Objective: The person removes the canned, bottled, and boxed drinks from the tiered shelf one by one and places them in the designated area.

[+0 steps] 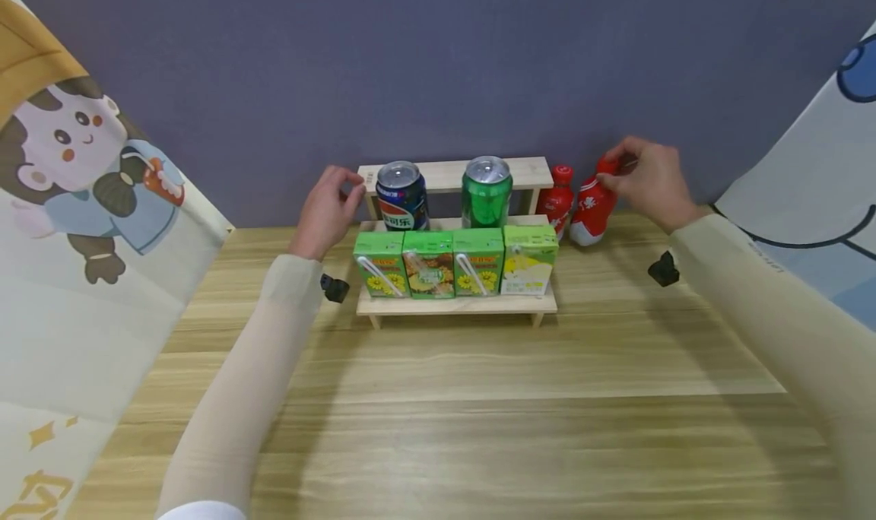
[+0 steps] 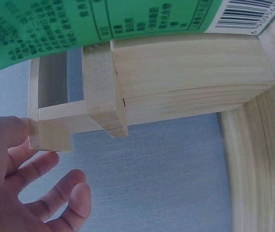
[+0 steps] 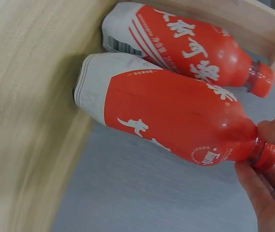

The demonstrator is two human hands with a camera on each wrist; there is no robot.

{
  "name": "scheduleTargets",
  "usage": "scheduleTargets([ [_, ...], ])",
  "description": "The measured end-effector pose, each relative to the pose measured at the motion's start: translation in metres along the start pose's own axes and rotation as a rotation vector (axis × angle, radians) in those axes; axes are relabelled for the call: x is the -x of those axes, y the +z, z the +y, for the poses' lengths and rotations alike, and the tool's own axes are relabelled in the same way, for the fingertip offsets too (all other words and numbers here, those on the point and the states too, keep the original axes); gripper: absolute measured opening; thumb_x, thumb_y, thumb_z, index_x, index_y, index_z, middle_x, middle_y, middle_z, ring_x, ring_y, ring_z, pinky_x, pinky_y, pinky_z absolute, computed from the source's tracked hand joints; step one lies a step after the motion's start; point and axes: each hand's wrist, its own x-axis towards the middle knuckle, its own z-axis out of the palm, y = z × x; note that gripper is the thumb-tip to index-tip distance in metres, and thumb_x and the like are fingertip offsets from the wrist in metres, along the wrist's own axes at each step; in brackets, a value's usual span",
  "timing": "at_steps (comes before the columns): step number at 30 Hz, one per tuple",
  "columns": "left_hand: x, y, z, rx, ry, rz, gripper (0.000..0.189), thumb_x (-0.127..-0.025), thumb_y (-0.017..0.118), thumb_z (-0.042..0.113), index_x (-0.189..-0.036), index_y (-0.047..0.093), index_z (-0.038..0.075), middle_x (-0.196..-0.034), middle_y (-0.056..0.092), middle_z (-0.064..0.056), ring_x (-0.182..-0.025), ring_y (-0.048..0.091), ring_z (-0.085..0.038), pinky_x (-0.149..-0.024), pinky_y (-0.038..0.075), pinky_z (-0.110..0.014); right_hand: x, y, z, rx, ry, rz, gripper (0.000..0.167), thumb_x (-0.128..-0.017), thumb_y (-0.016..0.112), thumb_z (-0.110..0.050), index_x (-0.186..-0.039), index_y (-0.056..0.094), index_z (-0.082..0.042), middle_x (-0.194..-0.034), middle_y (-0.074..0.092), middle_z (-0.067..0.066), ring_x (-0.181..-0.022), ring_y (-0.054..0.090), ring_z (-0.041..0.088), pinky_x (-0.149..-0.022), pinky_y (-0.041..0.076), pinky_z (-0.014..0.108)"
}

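Observation:
My right hand (image 1: 653, 185) pinches the neck of a red drink bottle (image 3: 176, 111) just under its cap, thumb on one side and fingers on the other. The bottle leans slightly, its white base low by the table. A second red bottle (image 3: 190, 46) stands beside it, against the right end of a two-tier wooden shelf (image 1: 455, 176). At the shelf's other end, the thumb and forefinger of my left hand (image 1: 327, 212) hold the edge of the top board (image 2: 50, 137), the other fingers loosely bent below.
On the lower board, several green juice boxes (image 1: 431, 265) form a front row. Behind them stand a dark blue cola can (image 1: 402, 201) and a green can (image 1: 487, 197). A grey-blue panel (image 1: 438, 64) rises behind the shelf on the wood-grain table (image 1: 445, 413); printed white panels (image 1: 68, 292) flank both sides.

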Motion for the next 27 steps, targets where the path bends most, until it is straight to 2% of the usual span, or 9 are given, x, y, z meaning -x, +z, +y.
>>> scheduleTargets([
  [7, -0.001, 0.001, 0.0, -0.001, -0.003, 0.004, 0.03, -0.099, 0.049, 0.029, -0.12, 0.056, 0.008, -0.12, 0.049, -0.004, -0.094, 0.052, -0.02, -0.079, 0.047, -0.035, -0.001, 0.007, 0.007, 0.011, 0.056, -0.056, 0.028, -0.086, 0.069, -0.01, -0.111, 0.061, -0.001, -0.108, 0.063, 0.016, -0.094, 0.061, 0.029, -0.062, 0.051, 0.019],
  [16, -0.001, 0.001, 0.001, 0.008, 0.017, 0.023, 0.028, -0.099, 0.05, 0.027, -0.118, 0.056, 0.007, -0.117, 0.049, -0.004, -0.092, 0.053, -0.021, -0.079, 0.046, -0.035, -0.003, 0.011, 0.012, 0.022, 0.04, -0.055, 0.026, -0.085, 0.068, -0.01, -0.109, 0.06, -0.002, -0.108, 0.063, 0.016, -0.095, 0.062, 0.031, -0.068, 0.054, 0.03],
  [20, 0.0, 0.002, 0.002, 0.007, 0.015, 0.019, 0.029, -0.099, 0.049, 0.027, -0.118, 0.056, 0.007, -0.118, 0.049, -0.005, -0.093, 0.053, -0.021, -0.079, 0.046, -0.036, -0.004, 0.012, 0.012, 0.012, 0.038, -0.059, 0.026, -0.086, 0.068, -0.009, -0.11, 0.059, -0.002, -0.11, 0.062, 0.017, -0.097, 0.062, 0.032, -0.073, 0.054, 0.039],
  [27, 0.0, 0.002, 0.0, 0.014, 0.009, 0.018, 0.028, -0.099, 0.049, 0.027, -0.118, 0.056, 0.007, -0.118, 0.049, -0.005, -0.093, 0.053, -0.021, -0.078, 0.047, -0.035, -0.004, 0.013, 0.014, -0.015, 0.05, -0.098, 0.028, -0.088, 0.064, -0.007, -0.113, 0.055, -0.001, -0.115, 0.059, 0.018, -0.104, 0.059, 0.035, -0.08, 0.051, 0.047],
])
